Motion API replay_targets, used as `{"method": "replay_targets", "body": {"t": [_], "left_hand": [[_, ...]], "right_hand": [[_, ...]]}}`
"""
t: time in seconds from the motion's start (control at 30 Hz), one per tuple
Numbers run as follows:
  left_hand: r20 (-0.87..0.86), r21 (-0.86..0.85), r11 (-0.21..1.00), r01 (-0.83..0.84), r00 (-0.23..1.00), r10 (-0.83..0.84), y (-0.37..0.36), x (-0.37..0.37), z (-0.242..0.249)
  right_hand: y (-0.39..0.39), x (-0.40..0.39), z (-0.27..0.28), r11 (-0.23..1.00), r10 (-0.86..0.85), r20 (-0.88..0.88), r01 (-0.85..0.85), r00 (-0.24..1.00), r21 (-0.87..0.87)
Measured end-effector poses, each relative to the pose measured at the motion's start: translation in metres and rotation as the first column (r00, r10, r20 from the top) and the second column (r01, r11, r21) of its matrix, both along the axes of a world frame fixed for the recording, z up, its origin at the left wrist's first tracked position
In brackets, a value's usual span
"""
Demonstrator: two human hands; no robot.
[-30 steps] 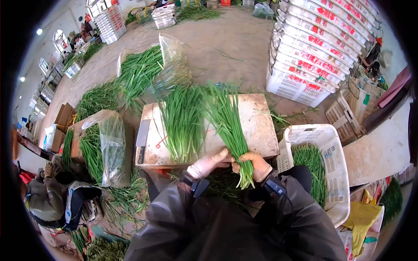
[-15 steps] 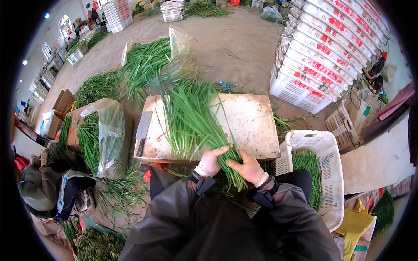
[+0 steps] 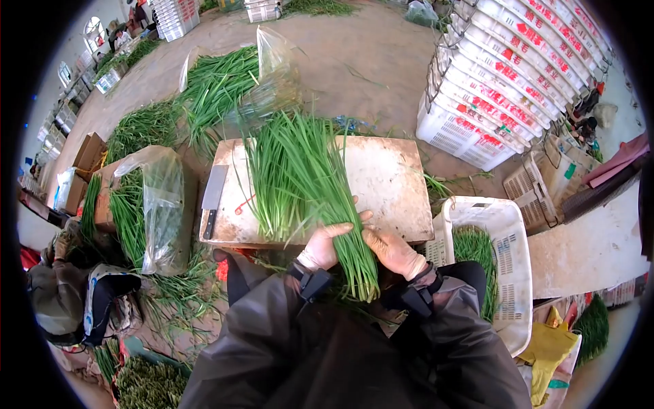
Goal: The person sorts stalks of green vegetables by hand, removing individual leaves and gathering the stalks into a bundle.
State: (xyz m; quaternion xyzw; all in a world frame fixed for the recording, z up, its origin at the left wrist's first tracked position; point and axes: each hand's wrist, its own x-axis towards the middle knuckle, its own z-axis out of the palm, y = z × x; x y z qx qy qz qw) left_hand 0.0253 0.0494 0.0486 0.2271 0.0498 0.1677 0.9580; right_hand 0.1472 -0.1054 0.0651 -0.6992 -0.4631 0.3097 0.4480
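A bundle of garlic chives (image 3: 353,255) stands tilted over the near edge of the board, pale cut ends toward me and green leaves lying away. My left hand (image 3: 322,247), in a pale glove, is closed around it from the left, thumb across the front and fingertips showing past the far side. My right hand (image 3: 396,254), gloved too, rests at the bundle's right side with its fingers stretched out; its underside is hidden. Left of the bundle, more loose chives (image 3: 276,198) lie on the white board (image 3: 392,177). A cleaver (image 3: 214,191) lies along the board's left edge.
To my right stands a white crate (image 3: 512,273) with chives inside. Beyond it rises a tall stack of white crates (image 3: 504,88). Bagged chives (image 3: 221,85) lie past the board, and a box with a plastic bag (image 3: 167,211) stands left. Another person (image 3: 61,293) sits at far left.
My right hand has loosened its thumb from over the bundle and shifted to its side. The bundle has turned more upright, its cut ends moving slightly left. The view has shifted slightly.
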Motion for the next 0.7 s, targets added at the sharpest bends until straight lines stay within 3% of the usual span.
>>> {"method": "replay_targets", "body": {"t": [0.07, 0.1, 0.2, 0.23, 0.37, 0.5, 0.7], "left_hand": [[-0.031, -0.04, 0.996, 0.078, 0.996, -0.079, 0.004, 0.001, -0.005], [-0.033, -0.098, 0.988, 0.117, 0.992, -0.121, 0.005, 0.002, -0.006], [-0.032, -0.132, 0.98, 0.151, 0.987, -0.157, 0.003, 0.002, -0.007], [-0.032, -0.119, 0.981, 0.151, 0.987, -0.156, 0.003, 0.003, -0.005], [-0.03, -0.088, 0.989, 0.12, 0.992, -0.123, 0.001, 0.009, -0.013], [-0.042, -0.079, 0.993, 0.092, 0.995, -0.095, 0.0, 0.01, -0.014], [-0.028, -0.115, 0.989, 0.094, 0.995, -0.098, -0.001, 0.01, -0.016]], "right_hand": [[0.001, 0.01, 0.005, 0.994, -0.096, 0.091, 0.101, 0.991, -0.049], [0.003, 0.007, 0.009, 0.97, -0.241, -0.081, 0.239, 0.967, -0.033], [0.002, 0.009, 0.029, 0.943, -0.333, 0.166, 0.324, 0.928, 0.079], [0.002, 0.007, 0.03, 0.932, -0.347, 0.068, 0.336, 0.935, 0.134], [-0.002, -0.003, 0.043, 0.968, -0.22, 0.162, 0.196, 0.962, 0.154], [-0.008, -0.007, 0.053, 0.998, -0.038, 0.43, 0.059, 0.902, -0.036], [-0.01, -0.008, 0.033, 0.991, -0.132, 0.43, 0.13, 0.893, 0.034]]}}
